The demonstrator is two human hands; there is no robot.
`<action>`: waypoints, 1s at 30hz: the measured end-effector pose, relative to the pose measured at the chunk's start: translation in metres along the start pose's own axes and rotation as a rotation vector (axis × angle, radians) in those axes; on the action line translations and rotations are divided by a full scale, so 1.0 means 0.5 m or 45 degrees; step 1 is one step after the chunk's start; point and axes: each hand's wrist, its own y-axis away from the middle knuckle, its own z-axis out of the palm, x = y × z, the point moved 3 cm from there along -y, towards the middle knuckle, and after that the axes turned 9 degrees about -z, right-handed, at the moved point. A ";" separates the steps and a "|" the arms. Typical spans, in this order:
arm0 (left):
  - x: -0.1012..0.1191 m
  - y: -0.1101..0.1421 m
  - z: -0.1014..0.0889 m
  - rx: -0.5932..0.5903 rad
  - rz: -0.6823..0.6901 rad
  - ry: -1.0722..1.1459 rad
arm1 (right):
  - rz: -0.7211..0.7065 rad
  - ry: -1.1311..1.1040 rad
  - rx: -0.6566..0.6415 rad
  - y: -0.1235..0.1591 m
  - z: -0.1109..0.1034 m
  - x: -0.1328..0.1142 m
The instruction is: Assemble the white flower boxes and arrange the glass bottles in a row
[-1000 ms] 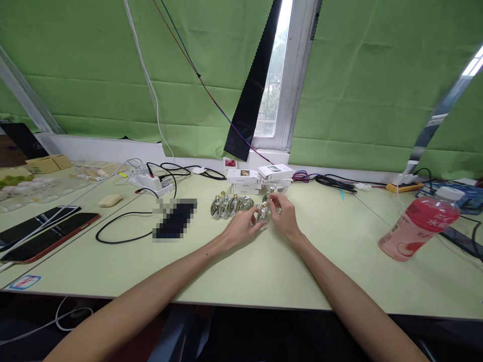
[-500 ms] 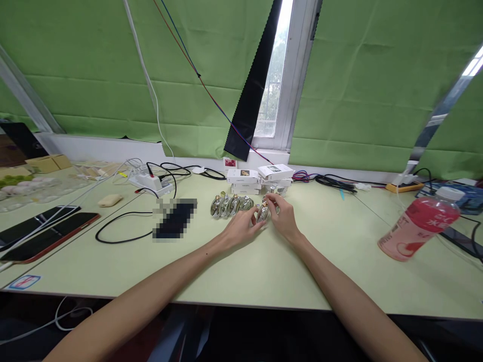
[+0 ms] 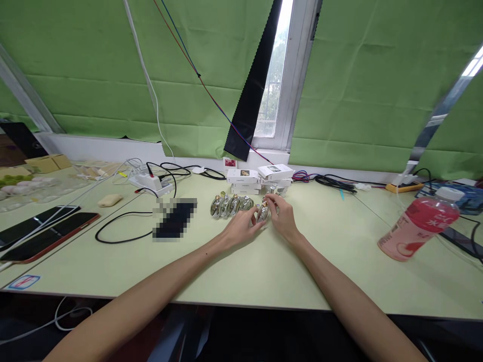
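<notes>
Between my hands a small, shiny round bottle (image 3: 263, 213) with a gold top, like a perfume bottle, stands on the table. My left hand (image 3: 243, 224) steadies its lower left side, thumb and fingers closed around it. The fingertips of my right hand (image 3: 281, 213) pinch at the gold top; whether a small part sits between them is hidden. Several similar shiny bottles (image 3: 230, 206) stand in a row just left of my left hand. Behind my right fingers is a small silvery piece (image 3: 272, 189), partly covered.
White boxes (image 3: 244, 189) are stacked behind the bottles. To the left lie a blurred-out dark device (image 3: 175, 219), a power strip (image 3: 151, 182), cables and phones (image 3: 53, 236). A pink drink bottle (image 3: 418, 226) stands right; coiled black cables (image 3: 334, 182) run along the wall.
My right fingertips have shifted slightly left and down onto the bottle's gold top since a second ago. In the last half second almost nothing has moved; my left hand keeps its place.
</notes>
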 end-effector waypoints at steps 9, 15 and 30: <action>-0.002 -0.001 0.001 -0.013 -0.005 -0.015 | 0.037 -0.021 0.021 0.001 0.000 -0.002; -0.003 -0.002 0.002 -0.024 -0.006 0.015 | 0.043 -0.023 0.041 0.001 0.001 -0.003; -0.005 -0.002 0.000 -0.019 -0.004 0.030 | -0.016 0.051 -0.022 -0.002 0.004 -0.009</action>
